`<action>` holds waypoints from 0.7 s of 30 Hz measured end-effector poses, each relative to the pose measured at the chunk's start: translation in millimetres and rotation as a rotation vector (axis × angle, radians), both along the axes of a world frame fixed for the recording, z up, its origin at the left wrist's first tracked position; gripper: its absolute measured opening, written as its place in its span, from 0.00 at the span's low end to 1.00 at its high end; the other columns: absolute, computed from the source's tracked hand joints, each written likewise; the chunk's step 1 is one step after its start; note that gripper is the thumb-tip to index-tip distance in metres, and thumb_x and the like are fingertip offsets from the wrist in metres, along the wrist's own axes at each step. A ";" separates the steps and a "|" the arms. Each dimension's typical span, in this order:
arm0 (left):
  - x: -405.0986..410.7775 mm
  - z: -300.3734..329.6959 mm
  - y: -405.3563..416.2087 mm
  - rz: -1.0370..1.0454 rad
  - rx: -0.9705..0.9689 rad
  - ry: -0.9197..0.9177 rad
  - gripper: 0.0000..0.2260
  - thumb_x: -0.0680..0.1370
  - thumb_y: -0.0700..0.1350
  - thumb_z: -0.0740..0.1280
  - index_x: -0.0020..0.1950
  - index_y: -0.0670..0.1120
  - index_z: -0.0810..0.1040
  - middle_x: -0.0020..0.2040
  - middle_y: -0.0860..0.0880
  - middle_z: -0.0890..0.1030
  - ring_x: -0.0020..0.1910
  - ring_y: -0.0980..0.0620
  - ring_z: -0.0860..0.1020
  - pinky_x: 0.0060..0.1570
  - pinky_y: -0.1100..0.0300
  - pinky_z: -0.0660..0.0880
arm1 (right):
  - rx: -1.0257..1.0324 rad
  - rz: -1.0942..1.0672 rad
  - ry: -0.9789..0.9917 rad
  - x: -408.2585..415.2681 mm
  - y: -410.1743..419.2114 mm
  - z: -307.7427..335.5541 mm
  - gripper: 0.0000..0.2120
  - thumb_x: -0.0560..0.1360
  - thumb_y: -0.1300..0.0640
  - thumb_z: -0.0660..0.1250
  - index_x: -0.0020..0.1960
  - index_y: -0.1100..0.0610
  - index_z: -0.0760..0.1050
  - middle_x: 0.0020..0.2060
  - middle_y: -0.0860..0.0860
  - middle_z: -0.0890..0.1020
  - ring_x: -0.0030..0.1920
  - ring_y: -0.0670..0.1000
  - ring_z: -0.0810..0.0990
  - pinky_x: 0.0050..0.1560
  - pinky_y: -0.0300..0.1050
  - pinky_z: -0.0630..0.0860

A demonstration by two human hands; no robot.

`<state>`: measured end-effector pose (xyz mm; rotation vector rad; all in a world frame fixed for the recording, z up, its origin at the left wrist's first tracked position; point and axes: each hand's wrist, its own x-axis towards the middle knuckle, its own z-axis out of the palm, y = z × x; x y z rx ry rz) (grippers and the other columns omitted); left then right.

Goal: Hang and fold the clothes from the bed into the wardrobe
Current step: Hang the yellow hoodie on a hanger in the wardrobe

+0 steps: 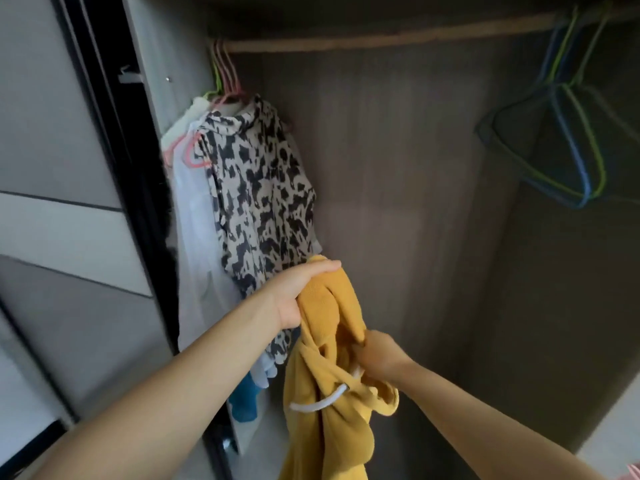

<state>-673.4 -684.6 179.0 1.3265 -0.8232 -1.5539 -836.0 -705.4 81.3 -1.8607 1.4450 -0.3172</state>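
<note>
A yellow hooded top (325,403) with a white drawstring hangs in front of the open wardrobe. My left hand (298,292) grips its upper part, bunched under my fingers. Lower down, my right hand (375,353) holds a fold of the same yellow fabric near the hood opening. The wooden rail (381,38) runs across the top of the wardrobe. No hanger is visible inside the yellow top.
A black-and-white patterned blouse (263,199) and white garments (194,237) hang on pink hangers at the rail's left end. Several bare blue and green hangers (568,147) hang at the right. The sliding door (69,202) stands at left. The wardrobe's brown back panel (415,202) shows between the two groups.
</note>
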 end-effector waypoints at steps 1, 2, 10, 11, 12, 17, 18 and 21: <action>4.4 -1.1 -12.5 -0.030 0.010 -0.049 0.18 0.65 0.48 0.77 0.51 0.43 0.80 0.45 0.39 0.82 0.48 0.41 0.80 0.54 0.46 0.76 | 0.003 -0.101 -0.093 -4.5 -14.4 2.8 0.14 0.79 0.59 0.54 0.43 0.60 0.77 0.38 0.55 0.82 0.42 0.55 0.81 0.49 0.50 0.80; 8.5 -2.3 -21.7 -0.030 0.000 -0.097 0.16 0.69 0.47 0.75 0.54 0.43 0.79 0.50 0.39 0.82 0.50 0.41 0.80 0.56 0.45 0.75 | 0.008 -0.182 -0.218 -11.2 -25.2 8.8 0.14 0.78 0.61 0.54 0.41 0.60 0.77 0.36 0.56 0.82 0.42 0.57 0.82 0.47 0.50 0.81; 17.3 0.0 -78.2 -0.292 -0.621 -1.344 0.43 0.65 0.79 0.48 0.74 0.61 0.42 0.75 0.54 0.50 0.71 0.44 0.64 0.57 0.50 0.71 | -0.213 -0.425 -0.489 -4.5 -68.7 119.1 0.11 0.76 0.61 0.60 0.35 0.58 0.71 0.26 0.52 0.74 0.29 0.51 0.73 0.35 0.46 0.72; 11.7 -0.7 -84.0 -0.334 -0.704 -1.424 0.45 0.63 0.80 0.48 0.74 0.61 0.41 0.76 0.56 0.45 0.74 0.42 0.58 0.63 0.44 0.69 | -0.233 -0.411 -0.481 -0.5 -67.2 131.9 0.11 0.77 0.61 0.60 0.36 0.59 0.72 0.27 0.52 0.74 0.29 0.52 0.73 0.37 0.47 0.73; 5.5 -1.4 -90.9 -0.365 -0.782 -1.496 0.47 0.64 0.80 0.51 0.75 0.59 0.41 0.76 0.55 0.42 0.76 0.41 0.51 0.67 0.38 0.63 | -0.265 -0.398 -0.457 2.3 -64.7 143.0 0.10 0.77 0.61 0.60 0.36 0.59 0.72 0.27 0.53 0.74 0.29 0.52 0.73 0.36 0.46 0.73; -16.0 9.5 -138.4 -0.326 -0.996 -1.481 0.34 0.75 0.60 0.63 0.76 0.53 0.52 0.76 0.47 0.55 0.75 0.43 0.55 0.70 0.38 0.56 | -0.483 -0.449 -0.180 -13.9 -51.5 178.7 0.09 0.76 0.61 0.60 0.43 0.66 0.76 0.29 0.53 0.75 0.28 0.48 0.73 0.30 0.40 0.72; -15.9 14.4 -148.1 -0.325 -1.016 -1.452 0.29 0.76 0.55 0.64 0.74 0.52 0.59 0.72 0.46 0.62 0.72 0.42 0.63 0.68 0.41 0.63 | -0.489 -0.472 -0.152 -22.2 -49.8 181.7 0.09 0.76 0.62 0.60 0.43 0.65 0.77 0.29 0.52 0.76 0.28 0.47 0.74 0.30 0.39 0.73; -14.4 34.2 -176.1 -0.285 -1.081 -1.387 0.18 0.74 0.39 0.63 0.63 0.48 0.75 0.58 0.44 0.75 0.57 0.39 0.76 0.53 0.49 0.75 | -0.484 -0.476 0.027 -43.4 -46.9 188.6 0.09 0.77 0.60 0.61 0.41 0.59 0.77 0.29 0.48 0.79 0.27 0.44 0.78 0.29 0.35 0.74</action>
